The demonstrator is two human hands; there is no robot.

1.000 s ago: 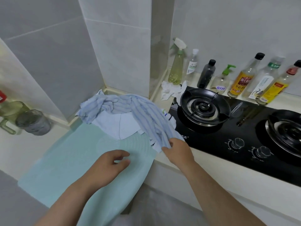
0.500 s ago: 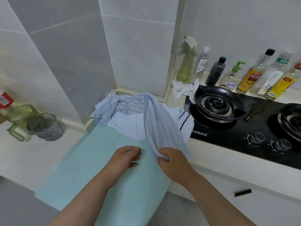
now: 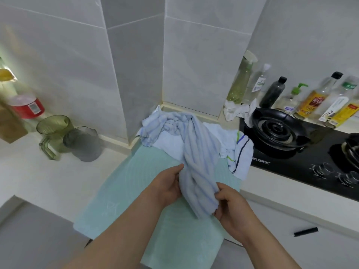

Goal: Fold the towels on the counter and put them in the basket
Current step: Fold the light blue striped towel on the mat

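A pale blue striped towel (image 3: 196,152) is bunched into a rope that runs from a heap in the counter corner down to my hands. My left hand (image 3: 169,183) grips its left side and my right hand (image 3: 231,204) pinches its lower end. Under it lie a plain light blue towel (image 3: 171,144) and a white towel with dark and green stripes (image 3: 241,154), which hangs over the counter edge. All of them rest on a mint green mat (image 3: 126,187) that droops over the front of the counter. No basket is in view.
A black gas hob (image 3: 303,158) with a burner (image 3: 275,129) lies to the right, several bottles (image 3: 310,101) behind it and a crumpled white cloth (image 3: 237,111) beside it. Two jugs (image 3: 68,138) and a red can (image 3: 27,107) stand on the left counter. A tiled pillar rises behind the towels.
My right hand has drawn the striped towel toward me and down over the mat. My left hand, open on the mat before, has closed on the towel. The camera has swung left.
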